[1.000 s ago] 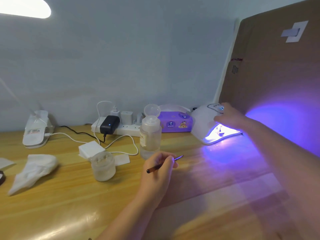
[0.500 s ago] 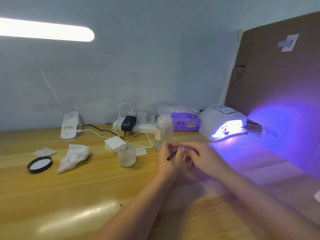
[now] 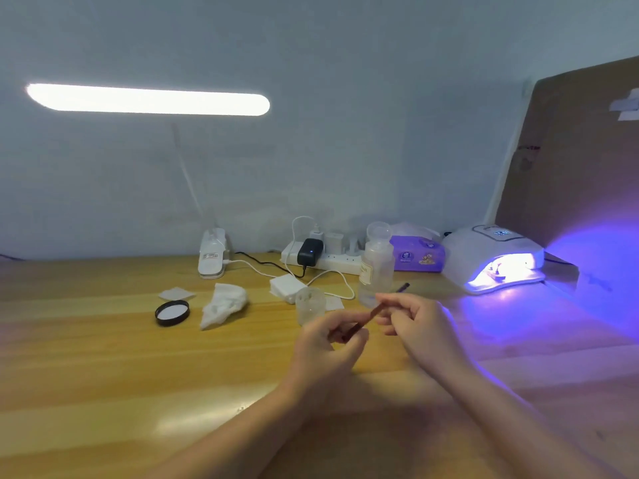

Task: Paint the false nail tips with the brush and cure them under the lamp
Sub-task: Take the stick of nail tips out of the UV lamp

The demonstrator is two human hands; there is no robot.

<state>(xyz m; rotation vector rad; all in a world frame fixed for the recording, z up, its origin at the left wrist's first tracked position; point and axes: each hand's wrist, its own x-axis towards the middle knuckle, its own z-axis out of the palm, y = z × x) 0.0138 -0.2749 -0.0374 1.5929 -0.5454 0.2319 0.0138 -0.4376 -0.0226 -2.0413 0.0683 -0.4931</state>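
Head view: left hand [image 3: 328, 344] grips brush [image 3: 366, 318] in front of the bottle [image 3: 375, 267]; right hand [image 3: 415, 323] pinches its upper shaft. Tips [image 3: 498, 271] sit inside the lit lamp [image 3: 494, 261], right of bottle. Judgement: steady brush before reloading. Bottle label and lamp display unreadable.

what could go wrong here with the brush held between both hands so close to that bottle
1. The thin dark brush is gripped by the left hand and pinched by the right hand; its far end points at the clear plastic bottle with its flip cap open, so a slip might tip it over.
2. The frosted round jar stands uncapped just ahead of the left hand and could get knocked.
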